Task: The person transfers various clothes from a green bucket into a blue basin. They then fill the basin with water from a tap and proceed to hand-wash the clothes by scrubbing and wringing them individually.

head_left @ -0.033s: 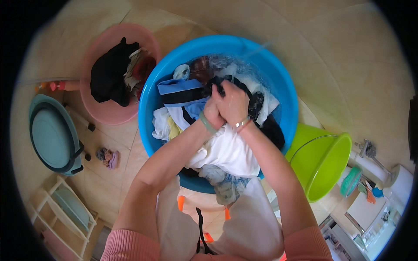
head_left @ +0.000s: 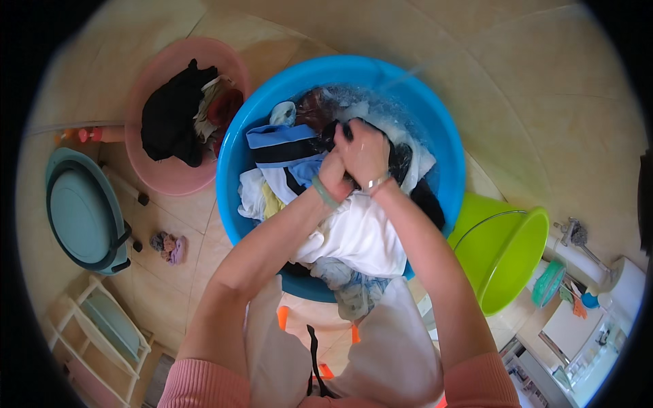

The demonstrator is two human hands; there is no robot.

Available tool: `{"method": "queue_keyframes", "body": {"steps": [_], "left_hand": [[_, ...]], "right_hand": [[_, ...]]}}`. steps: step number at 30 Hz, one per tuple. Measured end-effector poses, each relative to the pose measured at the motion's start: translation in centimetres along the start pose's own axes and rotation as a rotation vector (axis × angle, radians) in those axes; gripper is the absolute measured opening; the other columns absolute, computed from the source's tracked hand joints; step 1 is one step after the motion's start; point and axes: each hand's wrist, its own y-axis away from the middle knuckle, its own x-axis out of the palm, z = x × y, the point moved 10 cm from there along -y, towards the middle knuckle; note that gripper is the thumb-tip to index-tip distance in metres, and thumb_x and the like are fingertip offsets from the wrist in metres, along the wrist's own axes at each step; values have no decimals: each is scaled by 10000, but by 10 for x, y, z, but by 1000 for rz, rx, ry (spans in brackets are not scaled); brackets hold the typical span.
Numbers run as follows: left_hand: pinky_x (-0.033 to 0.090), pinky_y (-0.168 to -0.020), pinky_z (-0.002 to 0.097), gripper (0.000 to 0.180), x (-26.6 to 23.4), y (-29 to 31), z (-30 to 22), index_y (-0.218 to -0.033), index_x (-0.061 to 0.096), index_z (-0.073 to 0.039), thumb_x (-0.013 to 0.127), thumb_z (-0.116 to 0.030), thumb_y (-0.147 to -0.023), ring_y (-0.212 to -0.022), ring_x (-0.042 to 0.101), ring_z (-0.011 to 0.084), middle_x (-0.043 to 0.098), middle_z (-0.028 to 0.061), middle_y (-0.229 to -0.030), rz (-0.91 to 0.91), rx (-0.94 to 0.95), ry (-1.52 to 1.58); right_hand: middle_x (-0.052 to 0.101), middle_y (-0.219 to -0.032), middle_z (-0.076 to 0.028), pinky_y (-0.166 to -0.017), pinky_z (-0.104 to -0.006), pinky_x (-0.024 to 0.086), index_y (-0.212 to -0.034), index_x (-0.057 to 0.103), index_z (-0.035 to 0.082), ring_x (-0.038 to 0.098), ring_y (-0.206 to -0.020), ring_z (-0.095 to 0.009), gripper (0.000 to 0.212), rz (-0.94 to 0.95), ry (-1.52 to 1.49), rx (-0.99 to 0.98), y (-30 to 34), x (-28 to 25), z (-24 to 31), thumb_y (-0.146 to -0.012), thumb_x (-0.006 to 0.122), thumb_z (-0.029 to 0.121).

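Note:
A large blue basin (head_left: 454, 153) full of wet laundry is in front of me. Both hands are over its middle, pressed together with a wet black garment (head_left: 400, 160) gripped between them. My right hand (head_left: 365, 151) is closed round the cloth, and my left hand (head_left: 334, 173) is bunched against it, its fingers partly hidden. A white garment (head_left: 360, 234) spreads below my wrists. To the left lies a blue, black and white striped garment (head_left: 277, 139). Behind the hands, a brown piece (head_left: 314, 109) sits by bubbling water (head_left: 391, 102), where a thin stream falls in.
At the left, a pink basin (head_left: 139, 146) holds dark clothes. Nearer stand a teal folding basin (head_left: 76, 204) and a white rack (head_left: 64, 319). Several scrunchies (head_left: 170, 247) lie on the tiles. A lime-green bucket (head_left: 500, 262) touches the right side; a sink (head_left: 592, 370) is at lower right.
My right hand has shifted slightly against the left, and the black garment between them has bunched differently. Everything else stays in place.

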Motion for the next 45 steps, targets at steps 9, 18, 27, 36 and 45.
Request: {"method": "queue_keyframes", "body": {"steps": [9, 18, 27, 36, 45], "left_hand": [[417, -1011, 425, 435, -13, -9, 5, -1264, 549, -89, 479, -409, -977, -1164, 548, 255, 590, 73, -1269, -304, -67, -46], [445, -976, 437, 415, -16, 0, 10, -1190, 588, -89, 448, -415, -974, -1080, 589, 273, 635, 95, -1172, -377, -113, -41], [426, -995, 412, 431, -18, -15, 8, -1235, 557, -73, 449, -406, -984, -1130, 564, 253, 607, 79, -1232, -362, -43, -104], [453, -955, 379, 398, -35, -15, -6, -1192, 586, -107, 439, -415, -988, -1064, 576, 204, 629, 56, -1153, -298, 121, -226], [436, -942, 398, 441, -10, -20, 12, -1246, 545, -59, 481, -400, -975, -1067, 571, 246, 602, 97, -1222, -259, -24, -116]], "right_hand": [[666, -810, -241, -632, -484, 541, -929, 606, 6, 659, -731, -417, 375, 134, 232, 89, -26, 35, -63, -888, 586, 379], [637, -726, -256, -598, -524, 510, -845, 597, 16, 623, -677, -458, 361, 9, -14, 72, 10, 17, -46, -928, 528, 360], [671, -777, -227, -623, -485, 542, -946, 576, 21, 668, -701, -401, 261, 80, 307, 119, -32, 45, -81, -903, 569, 279], [613, -681, -264, -555, -523, 494, -831, 573, 9, 611, -639, -449, 338, 38, -249, 62, 40, 7, -23, -919, 565, 335], [671, -892, -232, -733, -496, 534, -952, 655, 29, 659, -869, -404, 232, 88, 416, 85, -55, 65, -117, -902, 538, 223]]}}
